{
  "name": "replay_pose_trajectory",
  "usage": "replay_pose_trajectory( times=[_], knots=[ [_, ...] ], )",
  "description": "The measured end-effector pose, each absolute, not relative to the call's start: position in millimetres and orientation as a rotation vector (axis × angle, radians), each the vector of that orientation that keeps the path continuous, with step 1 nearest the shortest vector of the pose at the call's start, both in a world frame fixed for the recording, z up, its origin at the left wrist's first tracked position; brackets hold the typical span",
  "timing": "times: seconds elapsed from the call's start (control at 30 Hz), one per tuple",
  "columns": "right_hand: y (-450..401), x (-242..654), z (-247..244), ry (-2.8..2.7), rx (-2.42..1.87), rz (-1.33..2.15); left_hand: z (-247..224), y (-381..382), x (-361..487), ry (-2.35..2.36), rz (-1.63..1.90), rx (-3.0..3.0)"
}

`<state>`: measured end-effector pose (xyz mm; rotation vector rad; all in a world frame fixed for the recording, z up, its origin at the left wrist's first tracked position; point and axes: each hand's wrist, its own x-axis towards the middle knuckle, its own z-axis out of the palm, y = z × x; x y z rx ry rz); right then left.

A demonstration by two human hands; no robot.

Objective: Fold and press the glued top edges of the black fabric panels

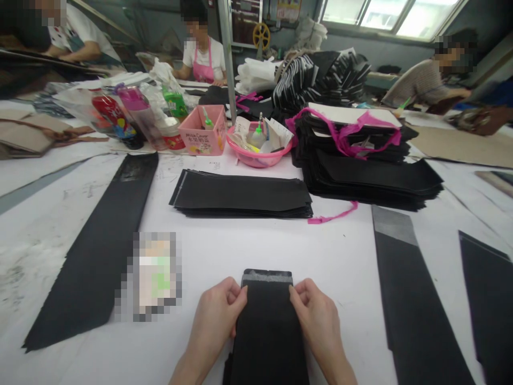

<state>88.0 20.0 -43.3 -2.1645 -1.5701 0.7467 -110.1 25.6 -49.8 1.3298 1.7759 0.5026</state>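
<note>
In the head view a long black strip [267, 331] lies at the bottom middle of the white table, running toward me. Across its far end is a greyish band [267, 278], with a black edge beyond it. My left hand [219, 307] pinches the strip's left edge near that end between thumb and curled fingers. On the opposite edge, at the same height, my right hand [316, 307] pinches it too. More black material shows under the strip at its lower left. The strip's near end is cut off by the frame.
Beyond my hands lies a stack of black strips [244, 195]. Other strips fan out at left [100, 251] and right [412, 294]. A pink basket [260, 158], a pink box [202, 133], bottles and a tied black pile [368, 176] stand farther back. Several people sit beyond.
</note>
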Motion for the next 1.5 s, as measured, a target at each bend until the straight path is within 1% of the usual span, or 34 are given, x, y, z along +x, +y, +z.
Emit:
replay_pose_trajectory(
  times=[0.87,1.5],
  knots=[
    [19.3,84.7,-41.3,-1.551,-2.215,0.721,-52.4,26.0,-113.1,1.783,0.416,1.382],
    [21.9,87.6,-41.4,-1.612,-2.245,0.769,-50.6,25.8,-108.9,1.789,0.467,1.383]
  ],
)
